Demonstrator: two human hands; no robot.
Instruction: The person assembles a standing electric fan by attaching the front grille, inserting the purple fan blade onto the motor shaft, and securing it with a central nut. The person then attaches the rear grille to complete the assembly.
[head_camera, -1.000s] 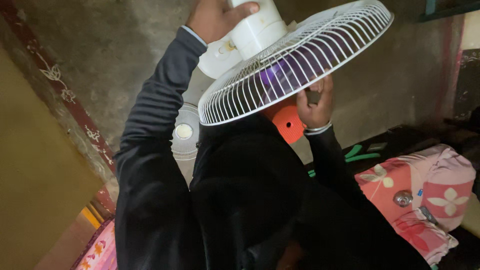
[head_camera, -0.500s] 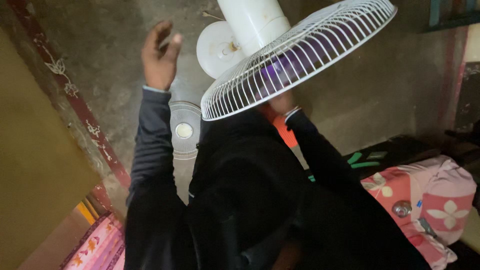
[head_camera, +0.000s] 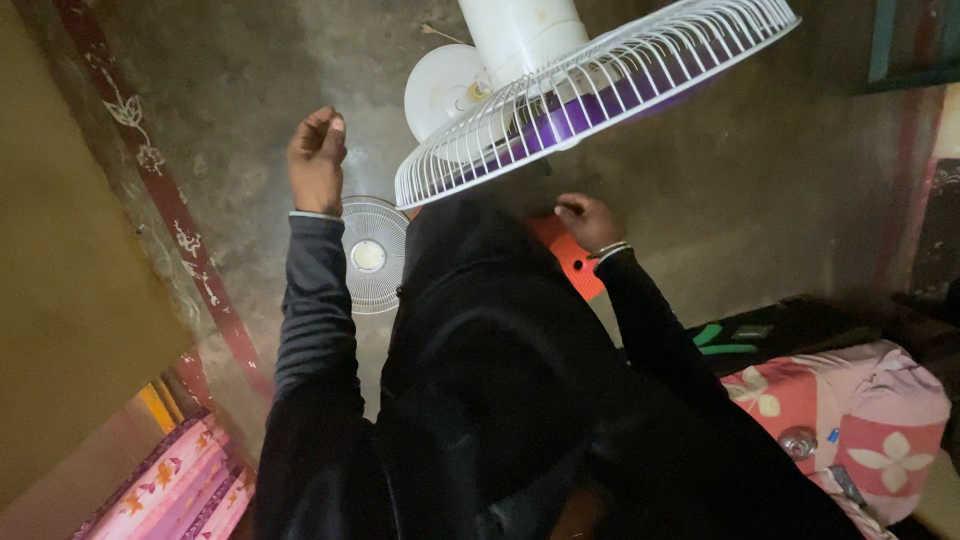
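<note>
A white fan with a wire guard (head_camera: 640, 75), purple blades (head_camera: 590, 110) and a white motor housing (head_camera: 520, 35) stands tilted at the top, over my dark-clothed lap. My left hand (head_camera: 317, 160) hovers left of the fan, apart from it, fingers curled together with nothing visible in them. My right hand (head_camera: 588, 220) sits just below the guard's rim, over an orange perforated piece (head_camera: 575, 262), fingers curled. Whether it pinches something small is unclear.
A second round white fan guard (head_camera: 372, 255) lies on the concrete floor between my arms. The fan's round white base (head_camera: 440, 90) is behind the housing. A pink floral cloth (head_camera: 860, 400) with a small metal part (head_camera: 798, 441) lies at right, green pieces (head_camera: 722, 342) beside it.
My left hand let go of the motor housing and moved left and down, then curled shut. My right hand came down from under the guard to the orange piece.
</note>
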